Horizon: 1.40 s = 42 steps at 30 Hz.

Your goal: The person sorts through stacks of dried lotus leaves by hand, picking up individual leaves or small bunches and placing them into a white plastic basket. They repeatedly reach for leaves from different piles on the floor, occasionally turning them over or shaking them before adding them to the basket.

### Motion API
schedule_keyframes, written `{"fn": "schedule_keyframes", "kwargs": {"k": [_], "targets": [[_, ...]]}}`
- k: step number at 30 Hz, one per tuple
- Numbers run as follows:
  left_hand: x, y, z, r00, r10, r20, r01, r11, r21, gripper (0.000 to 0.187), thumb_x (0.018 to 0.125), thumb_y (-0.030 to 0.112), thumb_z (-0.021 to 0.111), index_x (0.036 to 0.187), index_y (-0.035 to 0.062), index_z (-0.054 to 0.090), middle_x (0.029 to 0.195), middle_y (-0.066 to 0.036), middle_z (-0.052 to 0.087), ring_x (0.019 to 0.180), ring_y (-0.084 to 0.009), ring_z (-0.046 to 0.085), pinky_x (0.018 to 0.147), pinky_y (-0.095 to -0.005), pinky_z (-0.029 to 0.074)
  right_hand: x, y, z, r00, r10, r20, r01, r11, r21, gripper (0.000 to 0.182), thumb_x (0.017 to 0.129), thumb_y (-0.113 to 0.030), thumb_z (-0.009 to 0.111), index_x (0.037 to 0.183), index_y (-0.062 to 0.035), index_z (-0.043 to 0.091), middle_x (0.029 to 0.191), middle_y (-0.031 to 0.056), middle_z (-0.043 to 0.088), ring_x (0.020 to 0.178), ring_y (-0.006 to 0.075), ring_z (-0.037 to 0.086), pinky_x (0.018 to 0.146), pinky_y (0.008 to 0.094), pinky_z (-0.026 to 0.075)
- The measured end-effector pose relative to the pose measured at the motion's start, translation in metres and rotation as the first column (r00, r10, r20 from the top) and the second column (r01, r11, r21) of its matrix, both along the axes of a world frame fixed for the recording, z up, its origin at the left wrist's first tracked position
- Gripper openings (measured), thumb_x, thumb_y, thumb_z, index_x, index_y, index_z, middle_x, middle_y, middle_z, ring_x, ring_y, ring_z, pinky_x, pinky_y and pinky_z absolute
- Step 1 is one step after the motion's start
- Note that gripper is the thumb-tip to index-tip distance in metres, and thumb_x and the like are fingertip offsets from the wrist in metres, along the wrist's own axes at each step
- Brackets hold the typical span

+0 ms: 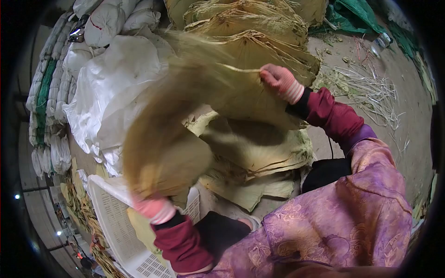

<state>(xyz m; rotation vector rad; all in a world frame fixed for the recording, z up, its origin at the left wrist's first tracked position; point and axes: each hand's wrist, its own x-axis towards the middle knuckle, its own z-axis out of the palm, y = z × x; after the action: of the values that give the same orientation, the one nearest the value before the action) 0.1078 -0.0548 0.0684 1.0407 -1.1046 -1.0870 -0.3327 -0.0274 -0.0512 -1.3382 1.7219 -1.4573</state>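
Observation:
My right hand (280, 82), in a pink glove with a striped cuff, is closed on the pale edge of a large dried leaf (241, 95) that hangs over the pile. At lower left, my left hand (155, 208), in a matching glove, grips the bottom of a brown-tan bunch of dried leaves (160, 148), smeared by motion; its fingers are partly hidden. Beneath the two hands lies a stack of flat, olive-tan dried leaves (264, 150). Folded dried leaves (245, 23) are piled high just beyond my right hand.
A white slotted plastic crate (116, 222) stands at lower left beside my leg. White plastic sacks (111, 78) lie to the left, near rolled bundles (55, 83). Pale strips (371, 88), a plastic bottle (381, 42) and green sheeting (350, 16) are on the floor at right.

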Motion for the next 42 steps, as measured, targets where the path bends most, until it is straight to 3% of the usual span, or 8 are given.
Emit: {"fn": "schedule_keyframes", "kwargs": {"k": [9, 13, 18, 26, 29, 31, 37, 42], "targets": [[0.028, -0.023, 0.042, 0.802, 0.56, 0.21, -0.406, 0.767, -0.497, 0.04, 0.081, 0.014, 0.068, 0.117, 0.003, 0.054, 0.105, -0.009, 0.064, 0.088, -0.0191, 0.059, 0.076, -0.0309, 0.048, 0.123, 0.057, 0.022, 0.325, 0.932, -0.161, -0.731, 0.356, 0.582, 0.055, 0.077, -0.046, 0.063, 0.116, -0.0087, 0.053, 0.107, 0.0156, 0.059, 0.098, 0.0334, 0.057, 0.082, 0.0399, 0.047], [0.017, -0.021, 0.043, 0.708, 0.617, 0.344, -0.523, 0.785, -0.332, 0.039, 0.081, 0.016, 0.068, 0.116, 0.0028, 0.055, 0.106, -0.009, 0.063, 0.09, -0.0193, 0.059, 0.077, -0.0309, 0.047, 0.036, -0.03, 0.017, 0.676, -0.017, -0.737, -0.089, 0.991, -0.104, 0.074, 0.072, -0.047, 0.066, 0.127, -0.0028, 0.044, 0.125, 0.0209, 0.048, 0.115, 0.0349, 0.047, 0.098, 0.0399, 0.038], [0.007, -0.018, 0.046, 0.621, 0.639, 0.454, -0.547, 0.768, -0.332, 0.04, 0.081, 0.016, 0.069, 0.116, 0.0023, 0.054, 0.106, -0.008, 0.062, 0.09, -0.0179, 0.057, 0.08, -0.0307, 0.045, -0.052, -0.094, -0.003, 0.199, -0.275, -0.94, 0.285, 0.935, -0.213, 0.054, 0.074, -0.032, 0.066, 0.122, -0.012, 0.048, 0.119, 0.0133, 0.053, 0.108, 0.0287, 0.052, 0.089, 0.0432, 0.042], [0.02, -0.022, 0.038, 0.622, 0.635, 0.459, -0.465, 0.77, -0.436, 0.041, 0.08, 0.012, 0.069, 0.116, -0.0006, 0.054, 0.107, -0.007, 0.062, 0.09, -0.0165, 0.057, 0.082, -0.0294, 0.044, 0.011, -0.042, 0.005, 0.478, 0.283, -0.832, -0.181, 0.958, 0.222, 0.021, 0.078, -0.012, 0.054, 0.098, -0.0145, 0.059, 0.091, 0.0095, 0.06, 0.077, 0.0293, 0.059, 0.068, 0.0331, 0.05], [0.015, -0.021, 0.031, 0.595, 0.622, 0.51, -0.436, 0.782, -0.446, 0.041, 0.08, 0.01, 0.068, 0.117, -0.0001, 0.054, 0.109, -0.008, 0.061, 0.094, -0.017, 0.057, 0.084, -0.0303, 0.044, 0.075, 0.022, -0.079, 0.728, 0.64, 0.245, -0.685, 0.697, 0.213, 0.036, 0.082, -0.035, 0.061, 0.109, -0.012, 0.056, 0.097, 0.0109, 0.062, 0.087, 0.0262, 0.062, 0.078, 0.03, 0.049], [0.013, -0.021, 0.027, 0.548, 0.631, 0.549, -0.411, 0.775, -0.48, 0.041, 0.081, 0.009, 0.067, 0.119, 0.0008, 0.053, 0.112, -0.009, 0.06, 0.098, -0.0175, 0.056, 0.085, -0.0315, 0.045, 0.118, 0.059, -0.028, 0.456, 0.861, -0.228, -0.69, 0.503, 0.521, 0.044, 0.082, -0.045, 0.06, 0.114, -0.0149, 0.056, 0.1, 0.0109, 0.061, 0.094, 0.0254, 0.06, 0.084, 0.0324, 0.046], [0.0, -0.009, 0.014, 0.898, 0.164, -0.408, -0.183, 0.983, -0.008, 0.05, 0.079, 0.004, 0.063, 0.125, -0.0017, 0.045, 0.132, -0.015, 0.044, 0.109, -0.0279, 0.051, 0.086, -0.0375, 0.049, 0.007, -0.032, -0.005, 0.833, -0.08, -0.548, 0.065, 0.997, -0.047, 0.051, 0.075, -0.037, 0.066, 0.117, -0.0106, 0.054, 0.111, 0.0156, 0.056, 0.103, 0.0327, 0.054, 0.089, 0.0392, 0.044], [-0.052, 0.031, -0.035, 0.448, -0.092, 0.889, 0.547, 0.815, -0.191, 0.046, 0.068, 0.004, 0.062, 0.114, 0.0049, 0.055, 0.109, -0.013, 0.059, 0.101, -0.028, 0.057, 0.085, -0.0383, 0.046, -0.058, -0.082, -0.002, 0.525, -0.229, -0.82, 0.322, 0.945, -0.059, 0.062, 0.071, -0.031, 0.069, 0.125, -0.0112, 0.044, 0.124, 0.0124, 0.048, 0.11, 0.0334, 0.048, 0.092, 0.0416, 0.04]]}}
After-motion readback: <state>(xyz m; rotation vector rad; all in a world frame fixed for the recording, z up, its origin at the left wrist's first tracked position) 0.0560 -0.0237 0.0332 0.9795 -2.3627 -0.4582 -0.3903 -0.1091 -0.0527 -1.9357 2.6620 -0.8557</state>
